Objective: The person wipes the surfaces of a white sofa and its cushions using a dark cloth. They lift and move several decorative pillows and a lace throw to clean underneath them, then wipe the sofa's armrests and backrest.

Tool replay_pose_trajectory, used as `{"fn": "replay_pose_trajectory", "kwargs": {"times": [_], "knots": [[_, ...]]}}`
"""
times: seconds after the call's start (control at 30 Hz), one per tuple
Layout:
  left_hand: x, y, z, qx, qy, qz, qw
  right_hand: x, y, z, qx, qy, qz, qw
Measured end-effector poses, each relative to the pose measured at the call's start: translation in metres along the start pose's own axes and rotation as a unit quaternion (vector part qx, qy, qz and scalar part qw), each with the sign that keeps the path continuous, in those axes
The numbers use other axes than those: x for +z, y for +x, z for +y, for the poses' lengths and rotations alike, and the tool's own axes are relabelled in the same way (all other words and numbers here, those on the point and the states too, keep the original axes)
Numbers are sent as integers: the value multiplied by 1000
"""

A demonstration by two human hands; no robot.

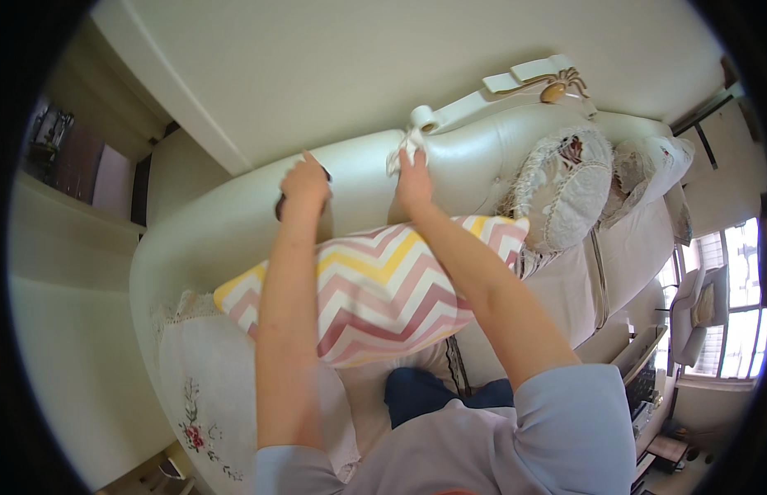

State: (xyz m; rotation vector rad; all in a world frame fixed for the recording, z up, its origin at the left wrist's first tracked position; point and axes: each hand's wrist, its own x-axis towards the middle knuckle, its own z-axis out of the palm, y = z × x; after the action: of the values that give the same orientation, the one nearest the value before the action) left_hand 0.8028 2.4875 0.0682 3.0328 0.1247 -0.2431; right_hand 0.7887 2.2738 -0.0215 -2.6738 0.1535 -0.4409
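Before me stands a sofa with a pale, glossy upholstered back (pixel 359 167). My left hand (pixel 306 185) is closed around a dark object (pixel 280 207) above the sofa back; most of that object is hidden by the hand, so its kind cannot be told. Crumpled white cloth (pixel 396 159) is held under the fingers of my right hand (pixel 414 185), against the top of the sofa back beside its white scrolled trim (pixel 424 117). A zigzag-patterned cushion (pixel 383 284) in pink, yellow and white lies beneath my forearms.
Lace-edged cushions (pixel 563 192) lean on the sofa at the right. A white embroidered cloth (pixel 235 396) covers the seat or arm at the lower left. Carved trim with a gold-coloured ornament (pixel 553 93) rises along the back. A wall (pixel 359 68) stands behind the sofa.
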Motion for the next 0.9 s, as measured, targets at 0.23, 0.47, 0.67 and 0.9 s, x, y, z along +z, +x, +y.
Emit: {"fn": "replay_pose_trajectory", "kwargs": {"times": [0.23,0.47,0.67,0.9], "knots": [[72,-11,53,-76,-17,-14,997,-74,19,13,4,47,-108,993],[72,-9,62,-49,37,51,997,-51,95,60,-35,84,-2,996],[73,-14,57,-66,45,31,996,-29,90,66,-191,64,35,979],[60,-18,60,-57,38,27,997,-36,80,54,-380,-209,-30,901]]}}
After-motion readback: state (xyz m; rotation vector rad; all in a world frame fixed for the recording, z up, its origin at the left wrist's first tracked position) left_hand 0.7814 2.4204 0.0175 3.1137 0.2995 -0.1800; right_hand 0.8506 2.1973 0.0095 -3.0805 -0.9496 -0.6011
